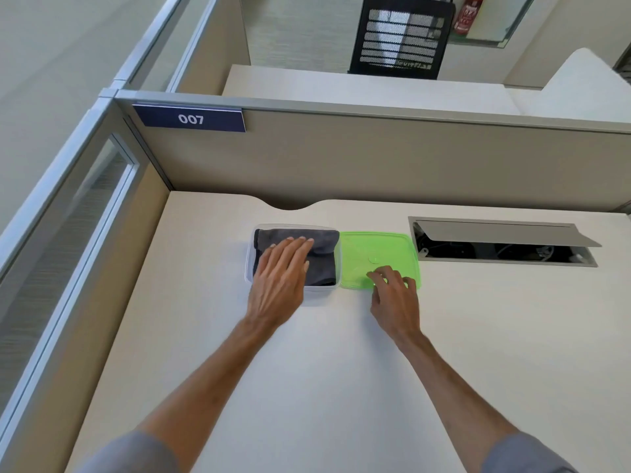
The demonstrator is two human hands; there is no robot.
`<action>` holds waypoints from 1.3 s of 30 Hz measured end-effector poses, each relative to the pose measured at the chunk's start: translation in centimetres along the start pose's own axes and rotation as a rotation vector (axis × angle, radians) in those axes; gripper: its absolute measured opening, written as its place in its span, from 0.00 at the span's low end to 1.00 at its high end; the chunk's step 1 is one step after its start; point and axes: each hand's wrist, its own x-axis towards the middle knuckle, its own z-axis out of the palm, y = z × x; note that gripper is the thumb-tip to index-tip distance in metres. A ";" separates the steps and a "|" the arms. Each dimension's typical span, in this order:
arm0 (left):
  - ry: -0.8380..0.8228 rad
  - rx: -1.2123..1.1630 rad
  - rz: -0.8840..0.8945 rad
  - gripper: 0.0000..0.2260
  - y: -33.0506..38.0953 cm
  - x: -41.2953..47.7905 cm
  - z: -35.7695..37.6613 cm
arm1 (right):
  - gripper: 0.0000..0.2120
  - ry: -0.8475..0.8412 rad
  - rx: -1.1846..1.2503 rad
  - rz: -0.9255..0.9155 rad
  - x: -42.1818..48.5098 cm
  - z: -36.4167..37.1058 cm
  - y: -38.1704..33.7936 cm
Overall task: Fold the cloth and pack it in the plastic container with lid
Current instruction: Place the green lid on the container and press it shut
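A folded dark grey cloth (324,256) lies inside the clear plastic container (248,268) on the desk. My left hand (281,278) rests flat on top of the cloth, fingers together and stretched out, covering its left part. Directly to the right of the container lies the green lid (379,249), flat on the desk. My right hand (396,300) sits at the lid's near edge with fingertips spread and touching it; it grips nothing that I can see.
The pale desk (324,370) is bounded by beige partition walls at the back and left. An open cable hatch (502,249) with a raised flap is sunk into the desk at the right. A black chair (401,37) stands beyond the partition.
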 end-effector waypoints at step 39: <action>-0.192 -1.196 -0.710 0.11 5.7 -2.4 -8.8 | 0.13 0.323 0.874 0.151 -3.5 -13.7 -0.2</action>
